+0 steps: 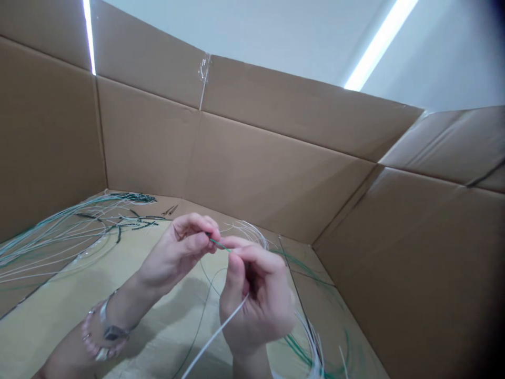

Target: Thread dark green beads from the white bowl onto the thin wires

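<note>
My left hand (pixel 185 247) and my right hand (pixel 256 295) meet above the cardboard floor (pixel 71 305), both pinched on the same thin green wire (pixel 219 245). The left fingertips grip a small dark end piece of that wire. A white wire (pixel 215 334) runs down out of my right palm toward the bottom edge. The green wire's tail curves down below the hands. A watch and a beaded bracelet (pixel 104 334) sit on my left wrist.
Tall cardboard walls (pixel 276 173) enclose the work area on three sides. A long bundle of green and white wires (pixel 59 226) lies at the left, with small dark sleeves (pixel 138 223) scattered by it. More green and white wires (pixel 311 342) lie at the right.
</note>
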`<state>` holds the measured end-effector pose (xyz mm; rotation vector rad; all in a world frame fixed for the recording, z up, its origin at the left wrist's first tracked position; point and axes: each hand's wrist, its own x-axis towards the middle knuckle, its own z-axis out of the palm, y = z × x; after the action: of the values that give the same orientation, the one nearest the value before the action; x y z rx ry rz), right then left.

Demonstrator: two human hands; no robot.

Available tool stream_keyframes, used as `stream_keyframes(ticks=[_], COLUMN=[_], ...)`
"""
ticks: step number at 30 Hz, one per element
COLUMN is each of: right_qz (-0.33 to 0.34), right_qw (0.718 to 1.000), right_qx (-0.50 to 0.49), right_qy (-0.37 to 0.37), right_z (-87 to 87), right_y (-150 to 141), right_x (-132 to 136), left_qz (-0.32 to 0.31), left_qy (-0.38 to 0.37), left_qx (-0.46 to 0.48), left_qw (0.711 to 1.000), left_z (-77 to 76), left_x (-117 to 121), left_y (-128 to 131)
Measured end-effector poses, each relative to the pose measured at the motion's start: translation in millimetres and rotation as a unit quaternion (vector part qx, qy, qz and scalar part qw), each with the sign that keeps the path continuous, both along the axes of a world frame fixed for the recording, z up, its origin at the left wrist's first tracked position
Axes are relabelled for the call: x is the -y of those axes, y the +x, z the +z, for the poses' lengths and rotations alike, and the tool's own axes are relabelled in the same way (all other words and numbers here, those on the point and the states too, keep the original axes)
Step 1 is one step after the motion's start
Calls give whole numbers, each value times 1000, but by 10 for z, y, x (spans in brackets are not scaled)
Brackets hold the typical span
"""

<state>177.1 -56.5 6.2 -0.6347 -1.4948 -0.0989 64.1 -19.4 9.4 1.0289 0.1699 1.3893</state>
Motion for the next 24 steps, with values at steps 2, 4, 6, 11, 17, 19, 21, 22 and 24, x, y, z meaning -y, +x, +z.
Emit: stream_keyframes(ticks=[2, 4, 6, 11, 17, 19, 21, 22, 24], right_qz=[-17, -31, -39, -36, -49, -57, -60, -59, -55], right_qw=[1000, 999, 999, 999, 998, 998, 998, 998, 998], right_qx=[15, 25, 26, 9, -5, -8, -4, -3, 1], right_qy=[5, 15, 26, 23, 25, 32, 32, 35, 45], right_z=[24, 41, 47, 38, 20, 10, 5, 6, 15], right_y=[-10, -15, -18, -31, -48, -48, -46, -45, -41], right_x=[10, 14, 14, 10, 36, 41, 39, 36, 31], left_qz=[-19, -41, -60, -100, -148, -155, -164, -167, -172], left_qy=[-29, -43, -51, -78, -92, -97, -95, -94, -92], left_qx=[7, 14, 25, 59, 80, 82, 86, 90, 100], left_qw=[999, 998, 997, 990, 981, 980, 978, 977, 976], left_z=[4, 5, 1, -14, -37, -37, -31, -27, -19], left_x=[16, 32, 46, 66, 88, 103, 121, 130, 145], left_y=[6, 10, 17, 37, 38, 39, 42, 43, 44])
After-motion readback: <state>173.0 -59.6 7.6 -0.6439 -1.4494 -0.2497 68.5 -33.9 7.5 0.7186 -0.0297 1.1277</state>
